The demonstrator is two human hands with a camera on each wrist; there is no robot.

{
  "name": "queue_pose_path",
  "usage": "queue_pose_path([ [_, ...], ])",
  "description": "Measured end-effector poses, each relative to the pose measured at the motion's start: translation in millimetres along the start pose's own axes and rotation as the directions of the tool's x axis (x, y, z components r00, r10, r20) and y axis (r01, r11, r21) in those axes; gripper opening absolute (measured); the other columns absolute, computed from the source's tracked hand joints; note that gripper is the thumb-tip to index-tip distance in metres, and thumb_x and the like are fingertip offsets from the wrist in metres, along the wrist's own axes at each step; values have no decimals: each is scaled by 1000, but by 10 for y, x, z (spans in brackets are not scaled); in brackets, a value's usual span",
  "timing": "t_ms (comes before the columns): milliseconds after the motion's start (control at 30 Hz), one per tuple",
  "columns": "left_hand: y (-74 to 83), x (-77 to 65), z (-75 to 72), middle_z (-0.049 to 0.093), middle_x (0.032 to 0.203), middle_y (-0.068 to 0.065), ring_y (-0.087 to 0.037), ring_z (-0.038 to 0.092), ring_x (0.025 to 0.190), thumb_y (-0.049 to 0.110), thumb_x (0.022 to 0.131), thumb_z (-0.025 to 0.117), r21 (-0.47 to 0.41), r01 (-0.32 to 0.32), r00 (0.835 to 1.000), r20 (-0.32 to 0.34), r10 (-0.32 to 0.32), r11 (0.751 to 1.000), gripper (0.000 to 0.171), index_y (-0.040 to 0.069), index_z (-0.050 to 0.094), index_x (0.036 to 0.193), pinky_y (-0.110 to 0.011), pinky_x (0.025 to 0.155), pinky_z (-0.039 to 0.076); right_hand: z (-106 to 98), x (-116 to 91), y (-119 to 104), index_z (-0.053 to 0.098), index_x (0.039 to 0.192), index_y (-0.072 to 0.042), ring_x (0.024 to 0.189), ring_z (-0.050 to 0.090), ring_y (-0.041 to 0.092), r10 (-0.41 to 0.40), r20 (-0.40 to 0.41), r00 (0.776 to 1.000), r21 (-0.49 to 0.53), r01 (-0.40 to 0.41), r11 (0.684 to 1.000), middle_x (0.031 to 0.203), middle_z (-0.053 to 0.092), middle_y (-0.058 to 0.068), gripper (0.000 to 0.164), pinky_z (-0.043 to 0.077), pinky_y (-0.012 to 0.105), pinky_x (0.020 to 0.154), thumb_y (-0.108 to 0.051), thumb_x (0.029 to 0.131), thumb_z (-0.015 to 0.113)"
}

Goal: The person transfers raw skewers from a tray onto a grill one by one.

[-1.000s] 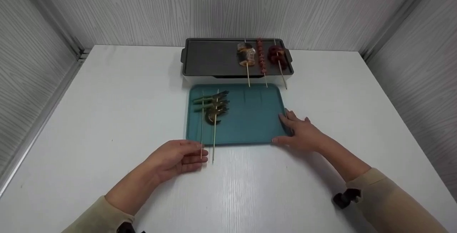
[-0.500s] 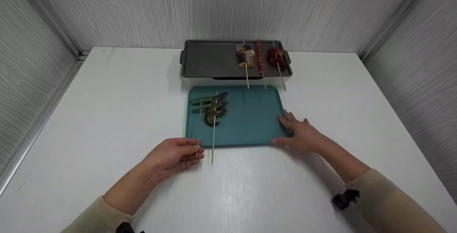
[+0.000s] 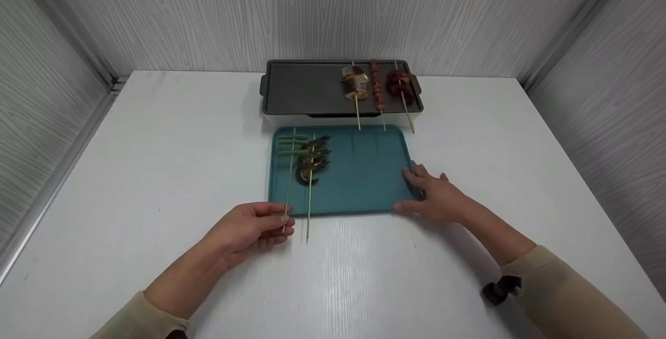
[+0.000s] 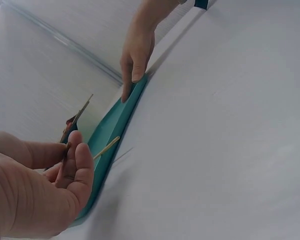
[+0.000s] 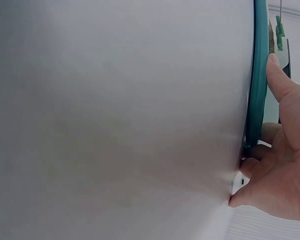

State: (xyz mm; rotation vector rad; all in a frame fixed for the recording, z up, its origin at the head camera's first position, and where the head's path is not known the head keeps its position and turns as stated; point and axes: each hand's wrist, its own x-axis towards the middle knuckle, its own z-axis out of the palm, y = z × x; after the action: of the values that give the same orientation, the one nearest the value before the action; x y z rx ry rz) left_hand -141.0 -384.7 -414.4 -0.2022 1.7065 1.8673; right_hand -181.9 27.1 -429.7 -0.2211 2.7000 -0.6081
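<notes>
In the head view my left hand (image 3: 255, 230) pinches the lower end of a wooden skewer threaded with green vegetable pieces (image 3: 292, 146). In the right wrist view those pieces stand out above the tray rim. Just right of it, a shrimp skewer (image 3: 312, 162) lies on the teal tray (image 3: 364, 172), its stick end jutting over the front edge. At the tray's front right corner my right hand (image 3: 437, 193) grips the rim, thumb at the front edge and fingers along the right side. The left wrist view shows the left fingertips (image 4: 77, 150) close together near the tray.
Behind the tray stands a black griddle (image 3: 304, 87) on a white base. On its right half lie a fish-like chunk skewer (image 3: 355, 83), a thin red beaded skewer (image 3: 376, 87) and a dark red skewer (image 3: 399, 87). Pale panels (image 3: 333, 11) enclose the white table (image 3: 156, 172).
My left hand has shifted slightly left and closed more on the green vegetable skewer, whose pieces now sit a bit higher in the head view. The right hand stays on the tray corner.
</notes>
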Motion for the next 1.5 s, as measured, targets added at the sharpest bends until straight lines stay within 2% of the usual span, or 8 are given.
queue_pose_path([
  [200,41,-93,-6,74,118,-21,-23,76,99,5,104,67,34,-31,999,11,31,999,40,-8,61,142,-34,89,62,0,2,5,21,170,-10,157,3,56,-3,7,1000,4,3,1000,176,4,21,108,8,71,124,-69,94,69],
  [467,196,-218,-42,76,112,-16,-21,76,97,5,104,67,60,-102,994,36,100,993,42,-9,59,143,-32,90,62,-20,-18,-13,21,170,-9,157,4,56,-11,9,1000,-3,11,1000,176,4,22,108,7,70,124,-70,94,68],
  [667,328,-239,-60,76,113,-16,-22,75,98,6,104,67,90,-136,991,31,134,987,43,-8,59,144,-32,90,61,8,0,-16,23,169,-9,160,7,48,-27,1,1000,-5,27,1000,176,6,21,108,4,68,125,-70,94,68],
  [733,374,-231,-62,75,113,-16,-21,75,98,6,105,67,97,-147,989,33,144,984,42,-7,60,144,-31,91,61,18,-2,-10,23,169,-9,159,6,50,-24,2,1000,-6,24,1000,176,6,21,107,5,69,125,-70,94,68],
  [1100,738,-80,-57,75,110,-10,-18,75,98,7,106,65,130,-195,981,45,191,972,38,-5,62,142,-28,90,60,-1,-5,-12,23,169,-8,160,6,48,-22,-6,1000,-5,22,1000,176,4,21,107,4,70,125,-68,94,69],
  [1300,973,54,-29,75,107,-7,-16,74,96,6,107,64,121,-207,978,39,204,971,38,-6,61,142,-28,90,60,0,-6,-6,24,168,-4,161,7,42,-44,-9,999,-14,44,999,176,6,21,104,2,68,126,-63,96,70],
  [1500,1142,231,-34,73,112,-9,-16,72,98,7,108,61,130,-202,979,22,201,971,38,-4,60,145,-28,92,59,0,3,3,23,168,-4,162,7,39,-38,-2,999,-7,38,999,176,5,21,105,1,67,126,-64,96,70],
])
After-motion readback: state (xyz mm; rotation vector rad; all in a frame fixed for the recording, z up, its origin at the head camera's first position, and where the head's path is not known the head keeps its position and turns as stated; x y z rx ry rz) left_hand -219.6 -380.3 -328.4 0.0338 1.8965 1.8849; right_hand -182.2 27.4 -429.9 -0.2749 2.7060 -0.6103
